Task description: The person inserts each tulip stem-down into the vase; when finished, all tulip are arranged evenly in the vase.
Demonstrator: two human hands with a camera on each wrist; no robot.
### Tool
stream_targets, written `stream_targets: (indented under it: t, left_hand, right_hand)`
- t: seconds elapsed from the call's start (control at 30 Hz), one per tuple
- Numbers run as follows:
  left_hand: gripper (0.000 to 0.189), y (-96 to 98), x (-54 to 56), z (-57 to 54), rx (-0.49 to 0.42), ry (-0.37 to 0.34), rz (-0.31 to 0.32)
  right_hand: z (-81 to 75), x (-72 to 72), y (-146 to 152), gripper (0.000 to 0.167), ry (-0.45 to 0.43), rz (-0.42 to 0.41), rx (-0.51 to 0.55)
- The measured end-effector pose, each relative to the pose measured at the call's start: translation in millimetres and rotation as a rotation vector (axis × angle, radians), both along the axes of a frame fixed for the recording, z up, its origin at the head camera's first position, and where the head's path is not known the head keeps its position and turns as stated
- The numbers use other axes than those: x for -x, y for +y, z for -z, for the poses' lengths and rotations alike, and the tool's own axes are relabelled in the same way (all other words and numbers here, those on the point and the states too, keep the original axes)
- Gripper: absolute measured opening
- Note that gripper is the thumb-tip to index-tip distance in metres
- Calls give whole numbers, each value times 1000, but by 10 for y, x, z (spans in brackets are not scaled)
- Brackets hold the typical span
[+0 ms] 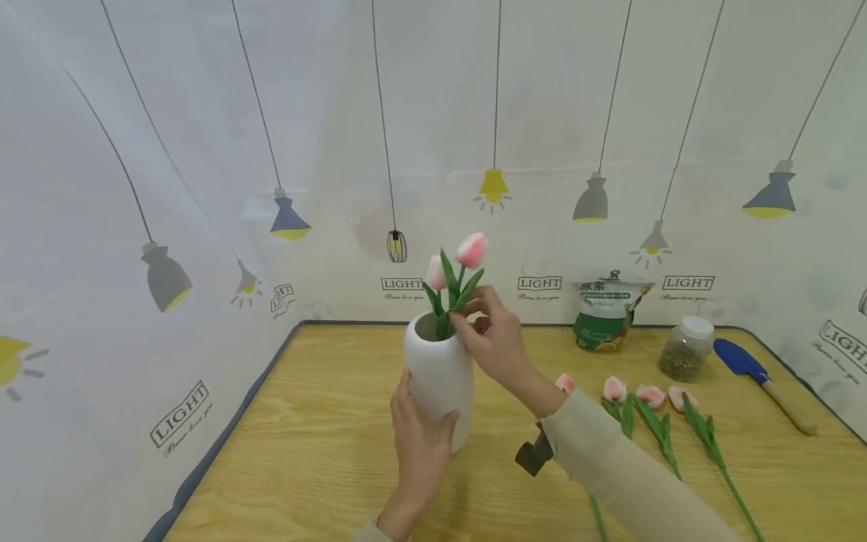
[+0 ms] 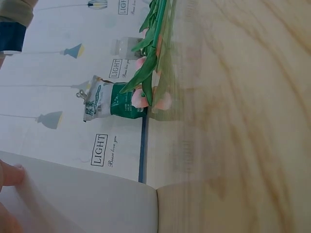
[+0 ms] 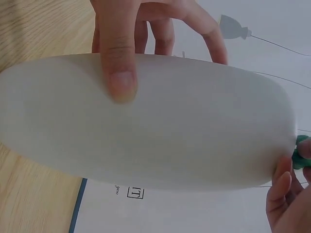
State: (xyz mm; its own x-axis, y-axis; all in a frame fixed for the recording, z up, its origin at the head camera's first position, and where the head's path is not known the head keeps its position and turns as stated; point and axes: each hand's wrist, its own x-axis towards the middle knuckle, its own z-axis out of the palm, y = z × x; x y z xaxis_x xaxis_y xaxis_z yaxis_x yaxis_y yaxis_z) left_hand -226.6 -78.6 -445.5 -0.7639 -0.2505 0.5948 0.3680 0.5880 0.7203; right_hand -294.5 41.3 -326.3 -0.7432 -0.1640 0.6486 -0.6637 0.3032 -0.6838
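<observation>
A white vase (image 1: 436,384) stands upright on the wooden table, and my left hand (image 1: 418,448) grips its lower body, thumb on the near side. Two pink-and-white tulips come out of its mouth, a taller tulip (image 1: 472,251) and a lower tulip (image 1: 436,272). At the rim my right hand (image 1: 497,339) pinches the green stem or leaves; which of the two tulips it holds is hard to tell. The right wrist view shows the vase (image 3: 170,121) sideways, with the right fingertips against its rim. Inside the vase, the stem ends are hidden.
Several loose tulips (image 1: 667,444) lie on the table (image 1: 311,452) to the right, partly behind the right forearm. Behind them stand a clipped green-and-white bag (image 1: 603,324) and a lidded jar (image 1: 684,354). A blue trowel (image 1: 741,360) with a wooden handle lies far right.
</observation>
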Motion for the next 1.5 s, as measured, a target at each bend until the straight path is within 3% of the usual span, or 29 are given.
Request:
stream_targets:
  t: [0.23, 0.4, 0.6, 0.73, 0.97, 1.1, 1.23, 1.37, 1.5]
  left_hand:
    - [91, 19, 0, 14, -7, -17, 7]
    - [91, 34, 2, 20, -9, -11, 5]
    - [92, 54, 17, 38, -13, 14, -10]
    - [94, 47, 22, 32, -9, 25, -25]
    - [94, 30, 8, 6, -14, 8, -4]
    - [94, 29, 1, -1, -11, 16, -2]
    - [94, 28, 0, 7, -10, 16, -6]
    - [94, 21, 5, 18, -7, 22, -9]
    - [94, 19, 12, 23, -6, 35, -6]
  right_hand:
    - [107, -3, 27, 16, -28, 99, -54]
    - [163, -17, 122, 19, -59, 87, -47]
    - [145, -119, 441, 22, -167, 61, 8]
    - [163, -116, 764, 25, -212, 104, 9]
    - [652, 67, 1395, 31, -259, 266, -171]
    - [962, 15, 1618, 25, -334, 284, -434]
    - [1226, -97, 1727, 23, -413, 208, -681]
    - [1352, -165, 1723, 23, -470, 142, -706]
    - [1385, -169, 1664, 23, -509, 170, -678]
